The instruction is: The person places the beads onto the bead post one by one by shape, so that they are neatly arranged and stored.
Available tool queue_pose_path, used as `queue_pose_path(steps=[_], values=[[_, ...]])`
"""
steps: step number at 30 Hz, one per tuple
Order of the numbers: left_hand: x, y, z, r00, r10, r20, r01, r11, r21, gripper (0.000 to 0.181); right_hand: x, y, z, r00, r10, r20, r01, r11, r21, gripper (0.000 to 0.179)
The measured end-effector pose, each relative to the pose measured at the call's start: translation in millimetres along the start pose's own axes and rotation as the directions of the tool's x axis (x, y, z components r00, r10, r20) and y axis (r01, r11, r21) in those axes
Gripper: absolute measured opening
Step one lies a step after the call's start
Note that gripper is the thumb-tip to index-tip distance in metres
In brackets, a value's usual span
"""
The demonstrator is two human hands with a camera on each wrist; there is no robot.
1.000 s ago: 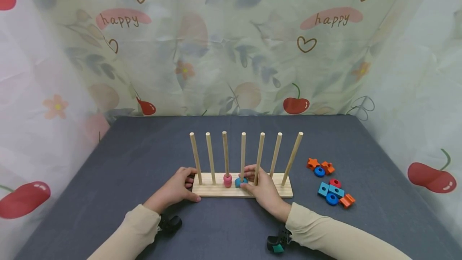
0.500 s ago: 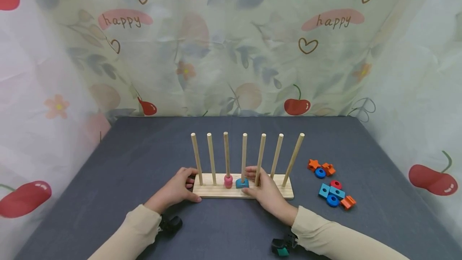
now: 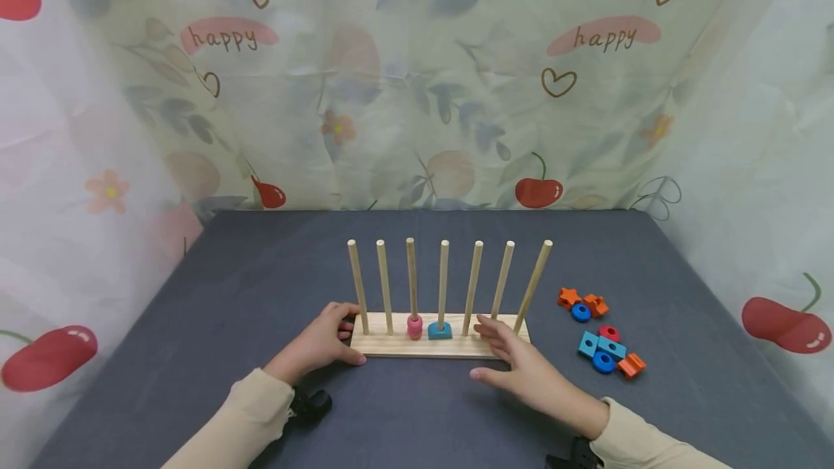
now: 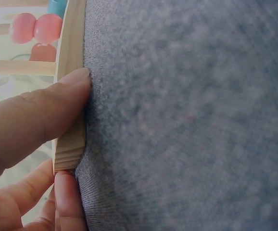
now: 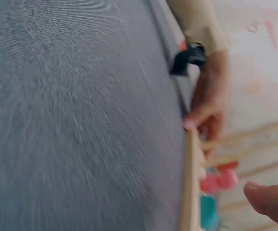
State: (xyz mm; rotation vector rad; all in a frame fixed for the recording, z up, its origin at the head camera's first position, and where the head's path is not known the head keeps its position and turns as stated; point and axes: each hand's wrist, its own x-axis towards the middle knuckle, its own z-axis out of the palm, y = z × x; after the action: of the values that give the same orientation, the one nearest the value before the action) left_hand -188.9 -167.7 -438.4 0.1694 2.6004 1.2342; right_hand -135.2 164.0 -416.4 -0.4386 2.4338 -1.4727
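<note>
A wooden peg board [image 3: 397, 345] with several upright dowels stands at the middle of the dark table. My left hand [image 3: 319, 344] grips its left end, and the left wrist view shows the thumb [image 4: 43, 113] along the front edge with fingers at the end face. On the third peg from the left sits a pink double-lobed bead [image 3: 414, 328]. A blue block [image 3: 439, 331], flat-bottomed, sits low on the fourth peg. My right hand [image 3: 521, 364] holds nothing; its fingers are spread over the board's right part, thumb apart in front.
Loose pieces lie right of the board: an orange star [image 3: 569, 297], orange notched blocks [image 3: 631, 365], blue rings [image 3: 603, 362], a red ring [image 3: 609, 334] and light-blue rectangular blocks [image 3: 612, 349]. Patterned cloth [image 3: 417, 93] hangs behind the table.
My right hand has let go of the blue block, which rests on the fourth peg, and has moved right and toward me. The left hand keeps its hold on the board.
</note>
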Motion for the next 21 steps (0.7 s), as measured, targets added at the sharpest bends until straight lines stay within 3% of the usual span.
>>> queue_pose_path(steps=[7,13,17,21], values=[[0.2,-0.6,0.6,1.000,-0.005,0.000,0.005,1.000,-0.002,0.081,-23.1,3.8,-39.5,0.999,-0.004,-0.049,0.004,1.000,-0.009,0.063],[0.2,-0.4,0.1,1.000,-0.008,0.000,0.008,1.000,0.001,0.081,-41.0,12.8,-76.3,0.977,-0.082,-0.196,0.061,0.992,-0.112,0.058],[0.4,-0.6,0.1,1.000,-0.006,0.001,0.006,1.000,0.000,0.081,-47.3,25.4,-102.9,0.957,-0.077,-0.281,0.009,0.971,-0.237,0.057],[0.1,-0.1,0.6,1.000,-0.002,0.000,0.002,1.000,-0.003,0.080,-49.1,39.4,-121.4,0.954,0.008,-0.300,-0.103,0.948,-0.300,0.063]])
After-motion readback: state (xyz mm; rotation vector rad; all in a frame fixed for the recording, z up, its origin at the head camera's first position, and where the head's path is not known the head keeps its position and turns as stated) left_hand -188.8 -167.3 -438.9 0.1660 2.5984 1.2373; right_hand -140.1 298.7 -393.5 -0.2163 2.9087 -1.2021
